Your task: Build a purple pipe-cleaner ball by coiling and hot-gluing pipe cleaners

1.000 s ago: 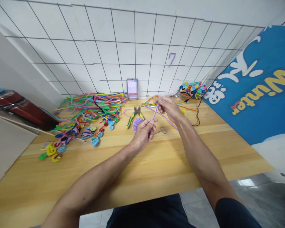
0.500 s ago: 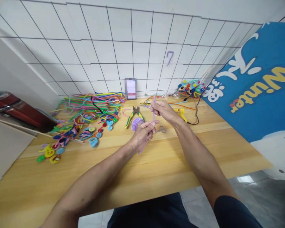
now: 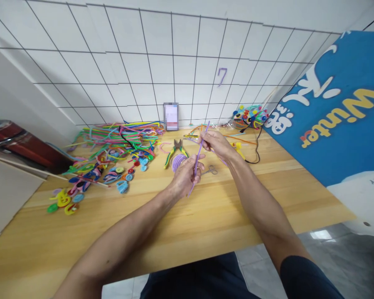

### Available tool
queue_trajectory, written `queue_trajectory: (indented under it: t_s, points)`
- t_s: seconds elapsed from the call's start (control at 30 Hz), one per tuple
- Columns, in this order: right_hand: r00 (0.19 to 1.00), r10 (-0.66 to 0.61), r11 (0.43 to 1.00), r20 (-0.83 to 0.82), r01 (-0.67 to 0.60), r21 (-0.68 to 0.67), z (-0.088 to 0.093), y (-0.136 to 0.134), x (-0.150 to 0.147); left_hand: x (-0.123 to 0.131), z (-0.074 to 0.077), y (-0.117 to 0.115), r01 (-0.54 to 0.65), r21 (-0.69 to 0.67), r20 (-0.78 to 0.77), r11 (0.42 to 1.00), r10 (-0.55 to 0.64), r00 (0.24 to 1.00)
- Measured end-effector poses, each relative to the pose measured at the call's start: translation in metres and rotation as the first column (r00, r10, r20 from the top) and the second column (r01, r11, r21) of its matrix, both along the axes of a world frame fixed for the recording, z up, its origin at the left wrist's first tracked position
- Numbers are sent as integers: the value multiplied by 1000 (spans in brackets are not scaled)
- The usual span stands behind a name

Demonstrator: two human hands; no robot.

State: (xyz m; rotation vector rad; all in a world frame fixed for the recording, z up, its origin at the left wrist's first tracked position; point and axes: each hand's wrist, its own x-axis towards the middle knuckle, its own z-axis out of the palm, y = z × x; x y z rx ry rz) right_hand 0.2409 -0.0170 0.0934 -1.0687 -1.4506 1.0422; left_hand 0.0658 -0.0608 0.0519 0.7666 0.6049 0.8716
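A purple pipe cleaner (image 3: 196, 162) slants over the table between my two hands. My right hand (image 3: 216, 144) pinches it near its upper end. Lower down, it crosses the curled fingers of my left hand (image 3: 185, 176), whose thumb stands a little apart; how firmly these fingers grip is hard to see. Just behind the left hand lies a coil of purple pipe cleaner (image 3: 178, 162), partly hidden by it. Pliers with green and yellow handles (image 3: 168, 158) rest beside the coil. Small scissors (image 3: 211, 170) lie below my right hand.
Bundled coloured pipe cleaners (image 3: 112, 137) and small twisted shapes (image 3: 121, 185) cover the table's left side, near a dark red flask (image 3: 28, 145). A phone (image 3: 171, 116) leans on the tiled wall. A yellow glue gun (image 3: 239, 150) with a black cord and a colourful bundle (image 3: 251, 116) are at right.
The purple pipe cleaner has tilted, its top leaning further right. My left thumb has lifted from its pinch, and more of the strand shows across the fingers. My right hand keeps its pinch.
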Motion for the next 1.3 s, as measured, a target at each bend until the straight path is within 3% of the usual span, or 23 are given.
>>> queue_trajectory:
  t_s: [0.27, 0.53, 0.77, 1.03, 1.3]
  points:
    - [994, 110, 993, -8, -111, -36, -7, 7, -1, 1, -3, 2, -7, 73, -36, 997, 10, 999]
    - [1000, 16, 1000, -24, -16, 5, -8, 7, -5, 3, -12, -1, -66, 192, -57, 979, 79, 995]
    - [992, -67, 998, -111, 67, 4, -9, 12, -5, 8, -17, -6, -37, 107, -31, 994, 41, 999]
    - [997, 41, 999, -69, -43, -28, -7, 6, -8, 4, -13, -2, -71, 111, -11, 991, 73, 997]
    - [995, 32, 999, -89, -35, -34, -8, 7, -11, 1, -3, 0, -94, 70, 31, 993, 92, 995]
